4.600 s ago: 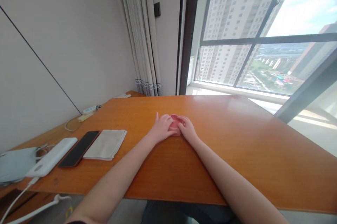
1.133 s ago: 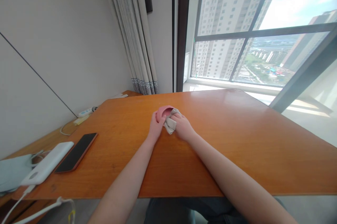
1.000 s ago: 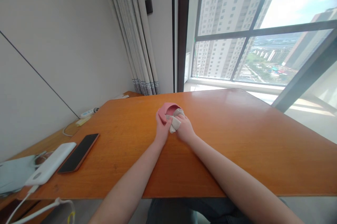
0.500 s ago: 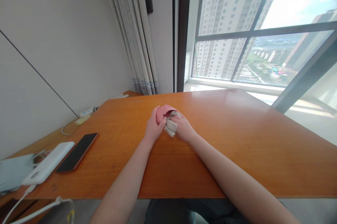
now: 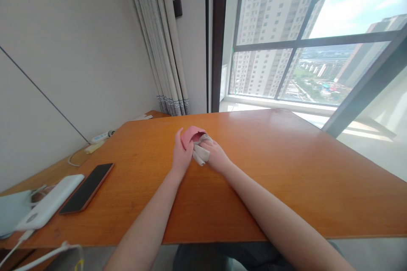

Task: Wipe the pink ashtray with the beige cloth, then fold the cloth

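Over the middle of the desk, my left hand (image 5: 181,156) grips a small pink pouch-like holder (image 5: 190,132) from its left side, thumb near its opening. The holder's mouth faces toward me and to the right. A light grey cloth (image 5: 201,155) is bunched at that mouth, with a folded end hanging below it. My right hand (image 5: 218,156) is closed on the cloth from the right, its fingertips partly hidden in the folds. How much cloth lies inside the holder cannot be seen.
On the left of the wooden desk (image 5: 127,194) lie a dark phone (image 5: 87,188) and a white power bank (image 5: 49,203) with a cable. A power strip (image 5: 100,137) rests by the wall. A curtain (image 5: 168,63) and a large window stand beyond the desk.
The view has shifted slightly, so the scene sits a little further left. The pink holder's opening shows wider now. Both hands keep their holds.
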A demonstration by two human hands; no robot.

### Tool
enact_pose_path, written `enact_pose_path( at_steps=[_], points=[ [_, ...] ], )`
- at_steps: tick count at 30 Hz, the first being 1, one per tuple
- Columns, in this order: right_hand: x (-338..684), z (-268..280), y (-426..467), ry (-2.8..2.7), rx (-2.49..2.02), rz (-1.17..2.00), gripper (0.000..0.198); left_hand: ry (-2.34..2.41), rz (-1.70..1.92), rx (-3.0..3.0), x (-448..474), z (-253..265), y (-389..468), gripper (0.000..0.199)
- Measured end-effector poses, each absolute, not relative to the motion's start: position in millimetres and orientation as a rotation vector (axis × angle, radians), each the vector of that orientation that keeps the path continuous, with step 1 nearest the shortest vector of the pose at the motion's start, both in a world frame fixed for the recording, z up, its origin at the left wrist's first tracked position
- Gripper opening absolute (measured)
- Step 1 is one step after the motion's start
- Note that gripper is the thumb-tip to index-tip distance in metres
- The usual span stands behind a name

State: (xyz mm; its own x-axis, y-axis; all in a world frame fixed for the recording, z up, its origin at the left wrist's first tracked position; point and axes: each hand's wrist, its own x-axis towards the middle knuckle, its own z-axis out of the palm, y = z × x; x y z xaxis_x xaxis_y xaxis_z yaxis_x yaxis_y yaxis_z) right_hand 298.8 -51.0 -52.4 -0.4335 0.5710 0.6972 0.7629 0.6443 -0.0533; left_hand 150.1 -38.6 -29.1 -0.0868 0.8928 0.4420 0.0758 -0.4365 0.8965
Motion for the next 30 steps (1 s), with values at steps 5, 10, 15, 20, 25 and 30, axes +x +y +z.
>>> enact_pose_path(
  at_steps=[5,10,15,20,25,30],
  points=[
    [308.5,-50.9,-51.2,-2.136,-1.047,-0.38,0.014,1.058,1.514,1.548,159.9,-29.3,-48.5,0.083],
    [294.2,-55.9,-61.1,-2.003,-1.207,-0.328,0.012,0.955,1.665,1.441,179.8,-35.7,-59.3,0.072],
    [295.4,-55.4,-55.7,-2.102,-1.112,-0.356,0.017,1.01,1.596,1.487,161.7,-29.5,-43.2,0.044],
    [309.3,-52.7,-49.6,-2.211,-1.012,-0.335,0.018,1.085,1.484,1.648,154.7,-23.2,-42.1,0.054],
    [301.2,-56.4,-57.4,-2.003,-1.189,-0.242,0.013,0.955,1.567,1.417,178.6,-35.5,-58.6,0.076],
    [300.1,-64.0,-54.0,-2.072,-1.098,-0.201,0.012,1.041,1.56,1.47,174.1,-40.1,-49.1,0.054]
  ],
)
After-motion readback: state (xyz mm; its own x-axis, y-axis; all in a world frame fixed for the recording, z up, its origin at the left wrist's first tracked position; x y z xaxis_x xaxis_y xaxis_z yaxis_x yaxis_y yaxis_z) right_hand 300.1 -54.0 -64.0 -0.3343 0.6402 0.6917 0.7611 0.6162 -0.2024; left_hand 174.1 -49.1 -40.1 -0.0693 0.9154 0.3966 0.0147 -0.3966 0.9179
